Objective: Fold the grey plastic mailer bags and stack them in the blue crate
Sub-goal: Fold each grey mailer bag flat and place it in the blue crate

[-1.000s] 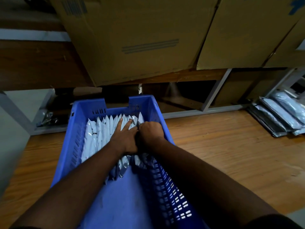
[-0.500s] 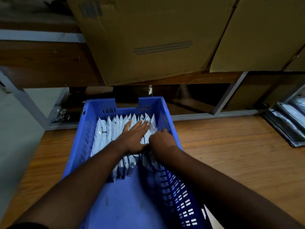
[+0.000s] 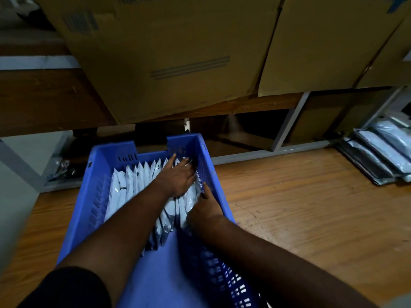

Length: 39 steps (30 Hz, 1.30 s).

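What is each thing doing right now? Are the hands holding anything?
Blue crate: on the wooden floor, part full.
Folded mailer bags: standing on edge in a row inside the crate.
Left hand: flat, pressing on the row.
Right hand: by the crate's right wall, touching the last bag; grip unclear.
Unfolded bags: piled flat on the floor, far right.
Cardboard boxes: closed, on the shelf.

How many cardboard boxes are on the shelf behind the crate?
3 visible: a large box directly behind the blue crate, a second box to its right, and a third box cut off at the right edge. More may sit out of frame.
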Available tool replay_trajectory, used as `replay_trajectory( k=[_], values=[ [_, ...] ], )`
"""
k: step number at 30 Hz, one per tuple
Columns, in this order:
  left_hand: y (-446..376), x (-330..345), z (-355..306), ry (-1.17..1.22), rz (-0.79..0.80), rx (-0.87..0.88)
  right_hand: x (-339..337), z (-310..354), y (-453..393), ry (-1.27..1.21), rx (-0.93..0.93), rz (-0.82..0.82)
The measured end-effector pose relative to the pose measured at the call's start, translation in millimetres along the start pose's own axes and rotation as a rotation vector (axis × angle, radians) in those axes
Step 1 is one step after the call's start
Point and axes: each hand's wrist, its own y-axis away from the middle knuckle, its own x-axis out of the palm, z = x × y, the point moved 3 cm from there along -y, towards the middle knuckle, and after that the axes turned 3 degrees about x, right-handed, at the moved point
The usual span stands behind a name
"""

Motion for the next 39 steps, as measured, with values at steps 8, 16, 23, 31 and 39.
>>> replay_trajectory(
  k=[8,16,23,31,39],
  values=[
    [27.1,-25.8,-2.7,0.305,-0.144,-0.063,-5.9,-8.7,20.9,-0.143,-0.02,-0.161],
    [105.7,-110.5,-45.2,0.518,-0.588,-0.026,23.5,-81.9,96.9,-0.783,-0.004,-1.072],
    [100.6,-147.8,-121.7,0.643,-0.713,0.026,57.7,-145.4,123.1,-1.014,0.03,-1.103],
    [-8.8,-166.6,-235.3,0.394,-0.509,0.161,163.9,-262.3,143.7,-1.053,0.172,-1.004],
    [-185.6,-137.0,-373.2,0.544,-0.375,0.07,317.3,-416.6,140.1,-1.151,0.323,-0.908]
  ],
)
